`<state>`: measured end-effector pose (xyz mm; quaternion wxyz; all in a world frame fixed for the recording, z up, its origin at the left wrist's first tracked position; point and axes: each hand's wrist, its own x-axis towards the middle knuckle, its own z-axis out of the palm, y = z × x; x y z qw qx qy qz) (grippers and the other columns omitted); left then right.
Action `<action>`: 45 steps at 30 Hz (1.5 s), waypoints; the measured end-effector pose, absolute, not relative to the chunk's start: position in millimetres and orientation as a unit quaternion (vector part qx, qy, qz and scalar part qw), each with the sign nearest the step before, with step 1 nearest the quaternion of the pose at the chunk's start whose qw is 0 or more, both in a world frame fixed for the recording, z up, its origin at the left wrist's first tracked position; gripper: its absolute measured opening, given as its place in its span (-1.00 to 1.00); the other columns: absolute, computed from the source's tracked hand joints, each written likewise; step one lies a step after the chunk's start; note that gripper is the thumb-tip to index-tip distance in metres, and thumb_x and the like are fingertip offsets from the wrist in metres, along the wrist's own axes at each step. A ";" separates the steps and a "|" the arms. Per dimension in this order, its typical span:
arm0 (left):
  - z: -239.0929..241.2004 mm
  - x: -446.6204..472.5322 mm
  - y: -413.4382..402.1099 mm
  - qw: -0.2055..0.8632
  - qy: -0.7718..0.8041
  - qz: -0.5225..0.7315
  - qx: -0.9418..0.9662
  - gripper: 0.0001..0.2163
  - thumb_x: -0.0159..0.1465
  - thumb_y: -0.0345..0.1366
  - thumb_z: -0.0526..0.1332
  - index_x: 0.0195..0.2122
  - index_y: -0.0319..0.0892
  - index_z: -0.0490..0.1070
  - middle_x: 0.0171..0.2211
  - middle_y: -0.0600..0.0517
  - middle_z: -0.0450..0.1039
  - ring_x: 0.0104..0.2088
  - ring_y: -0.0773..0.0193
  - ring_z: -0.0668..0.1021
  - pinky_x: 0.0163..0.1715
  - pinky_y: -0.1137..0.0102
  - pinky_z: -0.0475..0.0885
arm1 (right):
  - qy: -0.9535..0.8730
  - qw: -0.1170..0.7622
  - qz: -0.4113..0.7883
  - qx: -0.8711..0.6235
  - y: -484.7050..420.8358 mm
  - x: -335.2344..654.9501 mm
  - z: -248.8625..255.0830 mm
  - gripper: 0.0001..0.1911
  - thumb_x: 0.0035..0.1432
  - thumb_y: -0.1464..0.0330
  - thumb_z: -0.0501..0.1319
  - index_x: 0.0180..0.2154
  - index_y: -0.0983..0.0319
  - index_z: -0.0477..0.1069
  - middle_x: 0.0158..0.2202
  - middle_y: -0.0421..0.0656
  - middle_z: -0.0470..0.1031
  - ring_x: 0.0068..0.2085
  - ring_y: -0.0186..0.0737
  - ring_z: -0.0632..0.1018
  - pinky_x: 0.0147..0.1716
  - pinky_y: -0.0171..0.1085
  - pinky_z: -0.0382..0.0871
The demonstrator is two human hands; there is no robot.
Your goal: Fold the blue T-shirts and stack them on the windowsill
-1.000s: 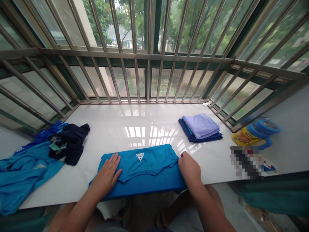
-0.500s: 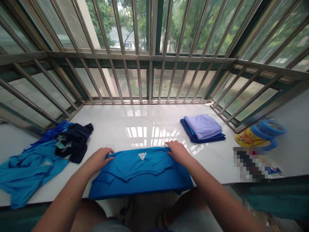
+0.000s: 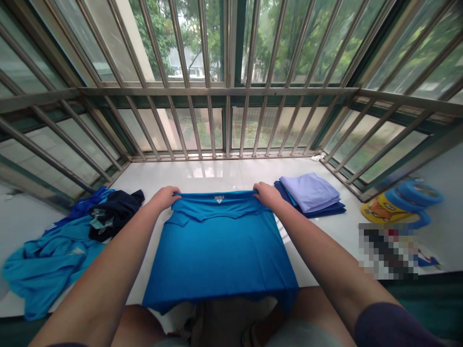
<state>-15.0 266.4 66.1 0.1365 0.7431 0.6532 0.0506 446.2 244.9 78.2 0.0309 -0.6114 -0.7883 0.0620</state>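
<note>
A bright blue shirt point(image 3: 220, 246) with a small white logo lies spread on the white tiled sill point(image 3: 210, 176), its near edge hanging over the front. My left hand point(image 3: 164, 197) pinches the shirt's far left corner. My right hand point(image 3: 266, 194) grips the far right corner. Both hands are closed on the cloth, arms stretched forward along the shirt's two sides.
A loose heap of blue clothes point(image 3: 47, 255) with a dark navy garment point(image 3: 114, 214) lies at the left. A folded stack, lilac on navy point(image 3: 311, 193), sits at the right. A yellow and blue cup point(image 3: 398, 205) stands further right. Metal window bars point(image 3: 224, 91) enclose the sill.
Both hands moved from the shirt's near sides to its far corners and pushed it away across the sill, so the shirt now lies stretched out longer.
</note>
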 end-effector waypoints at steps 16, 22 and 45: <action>-48.0 -36.2 -10.5 0.078 0.608 0.182 0.769 -0.59 0.44 -0.18 0.04 0.17 -0.02 0.57 0.29 -0.17 0.52 0.20 -0.11 0.62 0.20 -0.02 0.60 | -0.822 0.109 0.020 -0.559 12.4 503.9 -23.1 -0.41 0.24 0.58 0.12 0.25 0.17 0.51 0.36 0.07 0.44 0.28 0.11 0.51 0.25 0.07 0.46; -27.8 -7.8 12.1 0.024 0.611 0.200 0.766 -0.55 0.55 -0.11 -0.03 0.31 -0.14 0.44 0.42 -0.23 0.40 0.39 -0.11 0.48 0.41 -0.17 0.35 | -0.807 0.140 0.024 -0.574 7.6 474.5 -15.5 -0.45 0.42 0.36 0.13 0.39 0.18 0.40 0.52 0.07 0.24 0.46 0.21 0.33 0.41 0.22 0.28; -49.7 26.6 92.1 0.007 0.703 0.301 0.644 -0.54 0.54 -0.09 -0.04 0.25 -0.22 0.44 0.22 -0.29 0.53 0.28 -0.12 0.53 0.35 -0.06 0.41 | -0.629 0.226 0.092 -0.738 150.1 465.9 -6.4 -0.52 0.53 0.20 0.02 0.26 0.35 0.39 0.11 0.20 0.57 0.17 0.10 0.56 0.20 -0.02 0.39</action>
